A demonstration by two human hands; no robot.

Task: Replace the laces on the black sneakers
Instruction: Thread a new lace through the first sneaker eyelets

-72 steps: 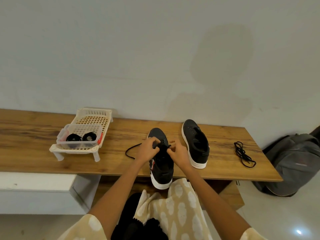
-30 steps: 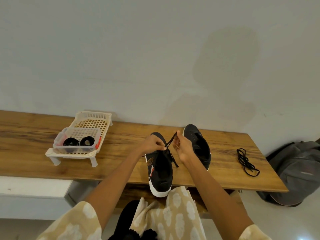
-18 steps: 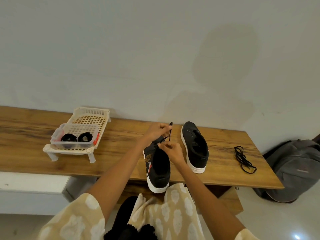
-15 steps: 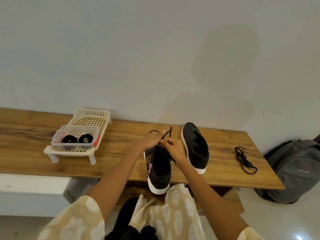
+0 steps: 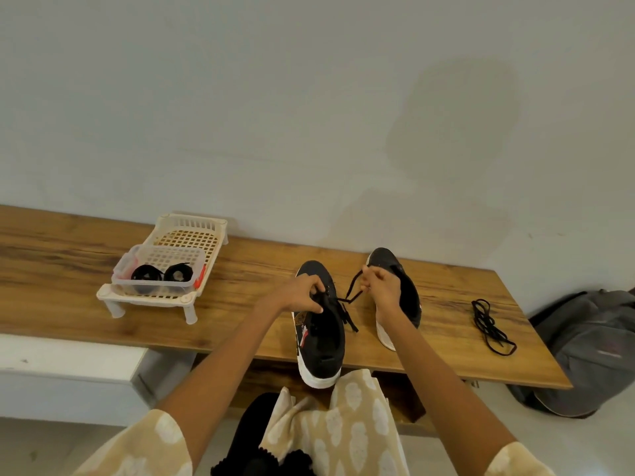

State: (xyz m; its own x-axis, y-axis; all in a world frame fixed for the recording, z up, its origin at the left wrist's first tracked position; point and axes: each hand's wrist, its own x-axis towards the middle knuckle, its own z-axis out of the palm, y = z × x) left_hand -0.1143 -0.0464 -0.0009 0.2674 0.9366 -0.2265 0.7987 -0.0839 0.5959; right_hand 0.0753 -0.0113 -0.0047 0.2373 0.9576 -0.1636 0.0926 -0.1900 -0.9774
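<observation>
left hand [image 5: 302, 294] pinched lace [image 5: 347, 298] at near sneaker [image 5: 319, 324] | right hand [image 5: 381, 290] gripped lace end, pulled right

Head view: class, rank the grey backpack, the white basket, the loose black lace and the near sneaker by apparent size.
1. White basket and grey backpack: alike, backpack cut off.
2. Near sneaker.
3. Loose black lace.
</observation>
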